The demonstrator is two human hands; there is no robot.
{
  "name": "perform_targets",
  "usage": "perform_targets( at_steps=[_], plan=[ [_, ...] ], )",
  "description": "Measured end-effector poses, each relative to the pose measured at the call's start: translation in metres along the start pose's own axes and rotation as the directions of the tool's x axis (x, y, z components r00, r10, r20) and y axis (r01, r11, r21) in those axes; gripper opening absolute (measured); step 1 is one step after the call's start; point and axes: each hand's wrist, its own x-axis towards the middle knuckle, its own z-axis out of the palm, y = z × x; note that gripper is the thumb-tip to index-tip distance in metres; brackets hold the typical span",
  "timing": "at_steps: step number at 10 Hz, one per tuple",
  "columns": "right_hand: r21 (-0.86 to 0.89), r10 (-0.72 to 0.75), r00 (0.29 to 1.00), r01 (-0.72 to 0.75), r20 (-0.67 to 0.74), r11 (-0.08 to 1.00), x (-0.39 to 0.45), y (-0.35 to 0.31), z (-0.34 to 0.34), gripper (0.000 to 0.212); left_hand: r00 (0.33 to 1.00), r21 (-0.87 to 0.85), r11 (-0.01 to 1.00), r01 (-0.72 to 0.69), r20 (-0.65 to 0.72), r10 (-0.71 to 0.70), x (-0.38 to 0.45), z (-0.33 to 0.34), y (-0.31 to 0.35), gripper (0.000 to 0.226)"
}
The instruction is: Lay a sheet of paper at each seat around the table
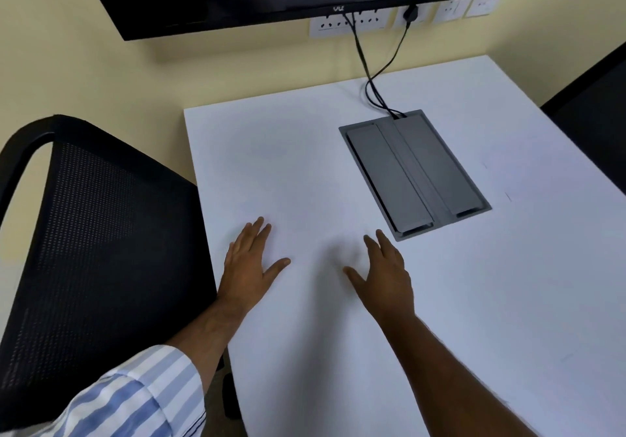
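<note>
Pressing: left hand and right hand lie palm-down on the table, fingers spread flat, gripping nothing.
Sheet of paper: none distinguishable; white on white would hide it, so I cannot tell whether one lies under the palms.
Seat: black mesh chair just beside the left hand, likely the spot being served.
Clearance: hands stay short of the grey cable box.

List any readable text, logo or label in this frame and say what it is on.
"VU": small logo, partly blurred, on the bottom edge of the wall screen.
Wall sockets: markings too small to read.
Table, chair, cable box: no text visible.
</note>
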Motion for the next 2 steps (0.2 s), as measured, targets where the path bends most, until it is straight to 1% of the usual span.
perform_targets(
  at_steps=[1,2],
  plan=[
    [0.028,-0.016,1.000,0.016,-0.024,0.999,-0.017,0.008,-0.009,0.079,0.999,-0.027,1.000,-0.009,-0.042,0.007,-0.019,-0.001,0.018,0.089],
    [0.043,-0.027,0.999,0.028,-0.032,0.999,-0.045,0.020,-0.024,0.080,0.994,-0.011,0.999,-0.047,-0.095,0.046,-0.051,-0.003,0.049,0.090]
  ],
)
